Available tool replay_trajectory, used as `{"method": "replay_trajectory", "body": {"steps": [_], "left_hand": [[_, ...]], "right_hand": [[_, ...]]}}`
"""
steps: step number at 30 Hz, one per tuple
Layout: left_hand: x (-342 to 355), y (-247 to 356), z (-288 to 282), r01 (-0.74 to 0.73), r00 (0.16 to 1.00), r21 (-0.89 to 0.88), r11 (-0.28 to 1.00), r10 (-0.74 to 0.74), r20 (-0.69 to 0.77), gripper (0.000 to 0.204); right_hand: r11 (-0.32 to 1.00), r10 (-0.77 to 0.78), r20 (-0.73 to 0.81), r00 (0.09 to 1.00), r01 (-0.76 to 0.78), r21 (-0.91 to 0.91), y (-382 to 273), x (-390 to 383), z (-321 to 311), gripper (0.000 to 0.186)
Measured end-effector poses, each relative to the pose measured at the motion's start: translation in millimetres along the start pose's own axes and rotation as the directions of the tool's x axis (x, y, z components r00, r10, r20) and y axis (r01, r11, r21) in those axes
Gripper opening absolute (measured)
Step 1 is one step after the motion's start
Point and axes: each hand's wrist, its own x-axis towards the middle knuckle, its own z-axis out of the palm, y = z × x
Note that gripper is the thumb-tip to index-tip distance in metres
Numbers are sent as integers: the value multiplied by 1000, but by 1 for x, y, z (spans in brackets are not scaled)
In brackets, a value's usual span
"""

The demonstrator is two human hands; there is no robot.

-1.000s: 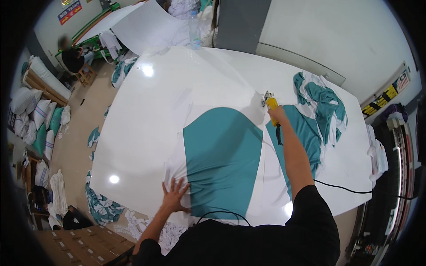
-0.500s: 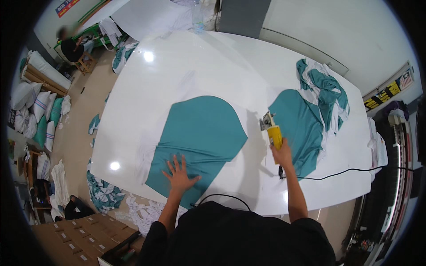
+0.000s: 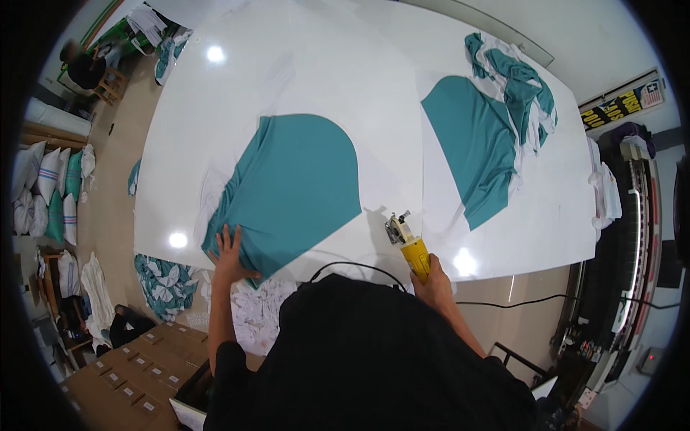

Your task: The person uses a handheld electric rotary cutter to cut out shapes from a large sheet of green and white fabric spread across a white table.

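Note:
My left hand [image 3: 230, 257] lies with fingers spread on the lower left part of a teal fabric piece [image 3: 298, 179], whose left side is rucked into folds. My right hand [image 3: 433, 286] grips a yellow electric rotary cutter [image 3: 414, 254] near the table's front edge, right of that piece. The cutter's metal head and round blade point away from me, above bare white tabletop [image 3: 388, 144]. A second teal piece [image 3: 460, 140], partly wrinkled and edged with white fabric, lies farther right, beside a crumpled teal-and-white heap [image 3: 528, 93].
A black cord [image 3: 517, 302] runs rightward. Fabric scraps [image 3: 162, 287] and cardboard boxes [image 3: 136, 366] are at the lower left, sacks [image 3: 54, 183] along the left wall. A person in black [image 3: 85, 68] sits on a wooden stool at the upper left. Dark racks [image 3: 618, 223] stand right.
The teal piece under my left hand has turned and shifted left, with that hand. My right hand has brought the cutter back toward me and left. The whole view has also shifted.

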Motion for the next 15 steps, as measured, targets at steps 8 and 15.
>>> {"method": "replay_trajectory", "body": {"steps": [8,15], "left_hand": [[10,-13,-1,-34,999,-44,998,33,-27,167],[10,-16,2,-51,998,-70,996,48,-33,167]], "right_hand": [[991,-128,61,990,130,-34,-35,-1,29,54],[995,-89,19,996,90,-42,-68,21,41,56]]}}
